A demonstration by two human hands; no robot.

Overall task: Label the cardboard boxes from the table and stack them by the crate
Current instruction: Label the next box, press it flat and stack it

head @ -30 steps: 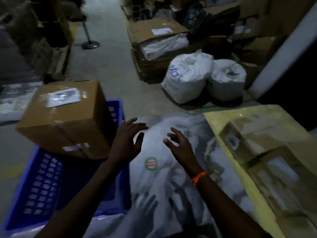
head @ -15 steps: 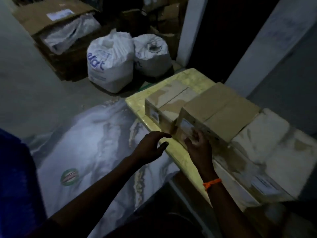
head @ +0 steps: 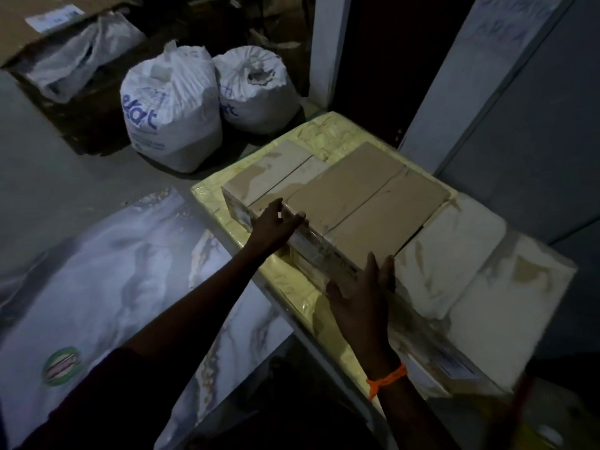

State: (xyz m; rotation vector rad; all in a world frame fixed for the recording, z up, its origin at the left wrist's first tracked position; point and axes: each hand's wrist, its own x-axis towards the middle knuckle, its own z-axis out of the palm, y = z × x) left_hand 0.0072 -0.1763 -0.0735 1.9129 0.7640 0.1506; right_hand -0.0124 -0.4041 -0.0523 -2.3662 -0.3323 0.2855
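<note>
A brown cardboard box (head: 367, 203) lies on top of paler boxes on the yellow-covered table (head: 292, 280). My left hand (head: 276, 224) grips its near left corner, fingers curled over the top edge. My right hand (head: 362, 297) presses against its near right corner with straight fingers pointing up; an orange band sits on that wrist. A pale box (head: 276, 170) lies at the left beside it, and two pale boxes (head: 454, 261) lie to its right. A lower box shows a white label (head: 454, 365). The crate is out of view.
A marble-patterned tabletop (head: 97, 271) with a round sticker (head: 61, 365) adjoins the yellow table on the left. Two white sacks (head: 172, 108) stand on the floor behind. An open carton with plastic (head: 48, 37) sits far left. A white pillar (head: 328, 43) and grey panels (head: 519, 92) stand behind the table.
The view swung right, away from the blue crate and the labelled box. My left hand reached the brown box's left corner, and my right hand slid to its right corner.
</note>
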